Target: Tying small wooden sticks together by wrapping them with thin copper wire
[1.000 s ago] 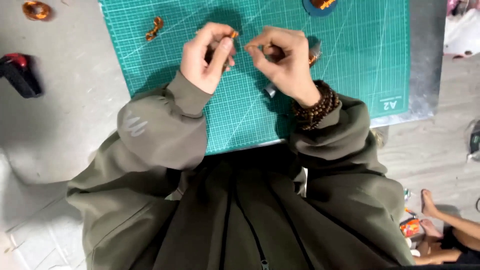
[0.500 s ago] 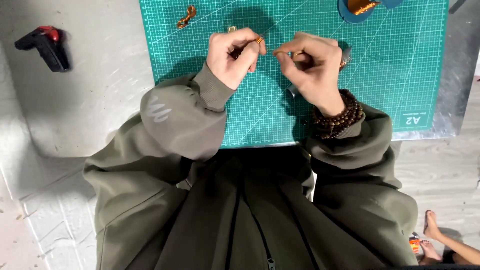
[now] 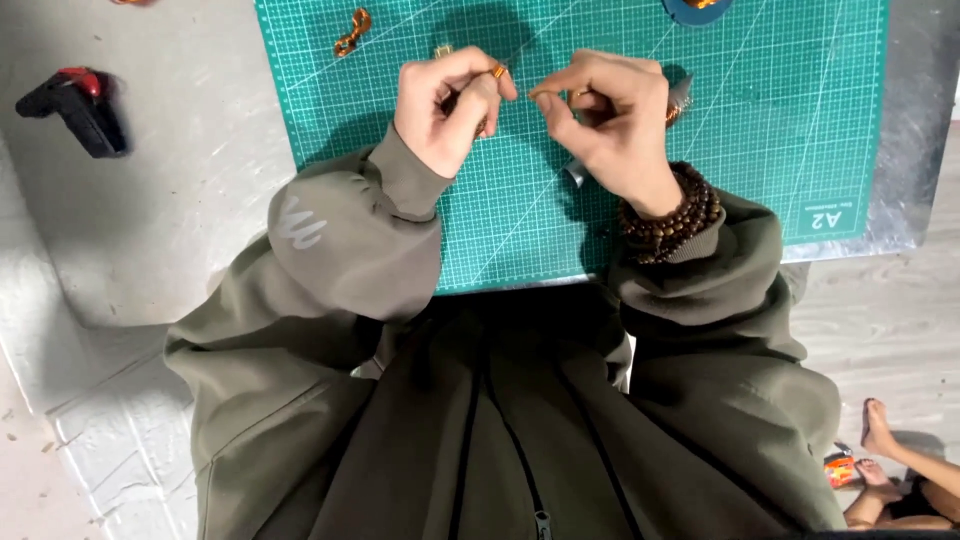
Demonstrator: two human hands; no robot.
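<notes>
Over a green cutting mat [image 3: 760,120], my left hand [image 3: 445,110] is curled around a small coil of copper wire [image 3: 497,71], pinched at its fingertips. My right hand [image 3: 610,125] faces it a short gap away, its thumb and forefinger pinched together; whether a thin wire runs between the hands is too fine to see. The right hand also seems to hold a metal tool, whose tip [image 3: 680,97] shows behind the knuckles and whose end [image 3: 575,172] shows under the palm. A dark bead bracelet [image 3: 670,215] wraps my right wrist.
A twisted copper wire piece [image 3: 352,32] lies at the mat's top left. A round blue object [image 3: 695,8] sits at the mat's top edge. A black and red tool [image 3: 80,105] lies on the grey table [image 3: 160,200]. Another person's bare feet [image 3: 885,450] are on the floor at lower right.
The view has shifted, so the hands and mat sit further right and lower in frame. The hands stay close together, fingertips still pinched over the mat.
</notes>
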